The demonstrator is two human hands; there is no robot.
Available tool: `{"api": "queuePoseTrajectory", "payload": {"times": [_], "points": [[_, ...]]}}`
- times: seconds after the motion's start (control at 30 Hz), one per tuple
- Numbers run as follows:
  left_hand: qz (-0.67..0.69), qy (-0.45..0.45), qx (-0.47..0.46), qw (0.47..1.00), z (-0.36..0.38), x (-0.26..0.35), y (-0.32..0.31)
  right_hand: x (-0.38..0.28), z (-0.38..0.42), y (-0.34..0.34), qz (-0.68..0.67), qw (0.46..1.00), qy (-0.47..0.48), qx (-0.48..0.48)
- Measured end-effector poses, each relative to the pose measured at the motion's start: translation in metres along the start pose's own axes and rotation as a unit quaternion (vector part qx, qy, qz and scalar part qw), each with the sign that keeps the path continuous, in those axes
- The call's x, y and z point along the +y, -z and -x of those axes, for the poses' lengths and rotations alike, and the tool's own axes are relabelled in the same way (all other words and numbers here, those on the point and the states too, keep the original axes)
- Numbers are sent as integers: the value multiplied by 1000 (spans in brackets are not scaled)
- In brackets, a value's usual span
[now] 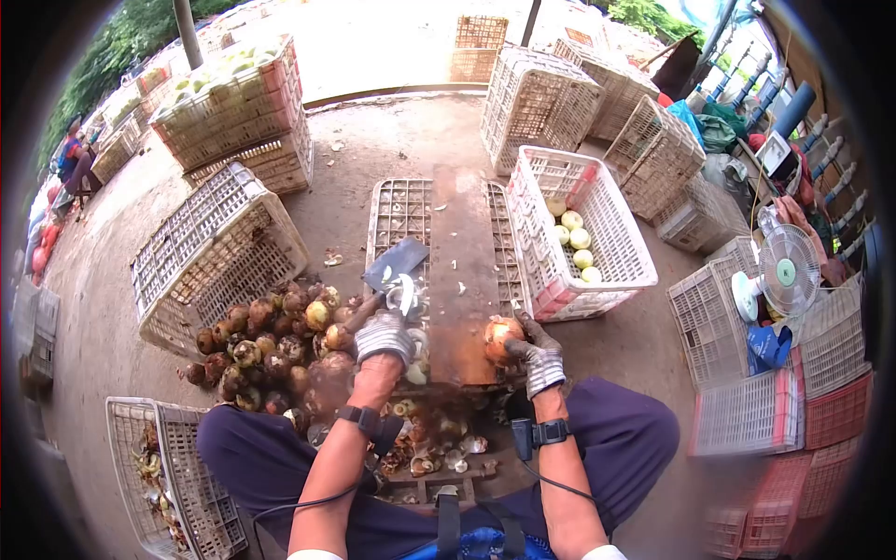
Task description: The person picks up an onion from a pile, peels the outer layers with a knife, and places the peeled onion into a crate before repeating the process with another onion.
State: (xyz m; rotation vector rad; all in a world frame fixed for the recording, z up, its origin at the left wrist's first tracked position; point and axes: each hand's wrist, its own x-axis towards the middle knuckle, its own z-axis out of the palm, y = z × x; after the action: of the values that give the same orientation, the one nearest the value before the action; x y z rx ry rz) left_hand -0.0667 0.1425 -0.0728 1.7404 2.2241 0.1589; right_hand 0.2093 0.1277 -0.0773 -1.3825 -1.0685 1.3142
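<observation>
My left hand [384, 338], in a grey-white glove, is wrapped round the handle of a cleaver [396, 265]. The blade points up and away, left of an upright-running wooden board [463, 252] stained brown. On the right side of this board my gloved right hand [541, 359] grips a brown-skinned onion [502, 340] at the board's near end. Pale cut peel [407, 297] lies beside the blade. A heap of unpeeled onions [266, 341] spills on the ground left of my left hand. Peeled onions [580, 239] rest in a white crate [611, 271] to the right.
A tipped crate [210, 247] stands behind the heap; another crate [177, 476] with scraps is at lower left. Peel scraps [434, 443] litter the ground between my knees. Stacked crates [229, 103] rise at back left. A fan [790, 271] stands on crates at right. A person [75, 159] sits far left.
</observation>
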Motion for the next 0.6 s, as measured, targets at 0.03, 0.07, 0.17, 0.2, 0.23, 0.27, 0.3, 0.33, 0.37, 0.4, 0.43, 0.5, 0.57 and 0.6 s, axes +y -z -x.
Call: {"api": "queuePoseTrajectory", "payload": {"times": [0.03,0.07,0.17,0.2,0.23,0.27,0.3,0.33,0.37,0.4,0.43,0.5,0.57,0.6], "points": [[0,-7,13,1000,4,6,12,-1,-1,0,12,1000,5,2],[14,-6,-53,998,7,10,27,-2,-1,1,18,1000,17,-5],[83,17,-22,996,15,1,30,-9,-4,-1,25,998,45,-30],[125,10,21,992,14,-8,13,-9,-5,-2,18,998,48,-41],[218,-3,15,976,10,-16,-10,-10,-6,-3,11,997,52,-53],[308,-18,9,951,5,-23,-33,-18,-2,-9,9,998,25,-55],[396,-32,3,918,2,-26,-43,-34,6,-17,7,998,-2,-56],[408,-38,-18,912,27,-7,-4,-42,10,-22,5,998,-28,-57],[359,-87,0,929,44,6,19,-37,8,-22,78,995,21,-58],[456,-33,-62,887,56,18,25,-26,3,-20,150,985,70,-58],[545,21,-123,829,67,26,24,-24,1,-20,221,966,119,-59],[675,61,-139,722,85,37,23,-25,2,-18,204,970,103,-76],[425,-33,-44,903,66,19,-37,-25,0,-15,209,970,102,-77],[353,-24,-25,935,66,19,-34,-26,0,-14,221,967,107,-69]]}}
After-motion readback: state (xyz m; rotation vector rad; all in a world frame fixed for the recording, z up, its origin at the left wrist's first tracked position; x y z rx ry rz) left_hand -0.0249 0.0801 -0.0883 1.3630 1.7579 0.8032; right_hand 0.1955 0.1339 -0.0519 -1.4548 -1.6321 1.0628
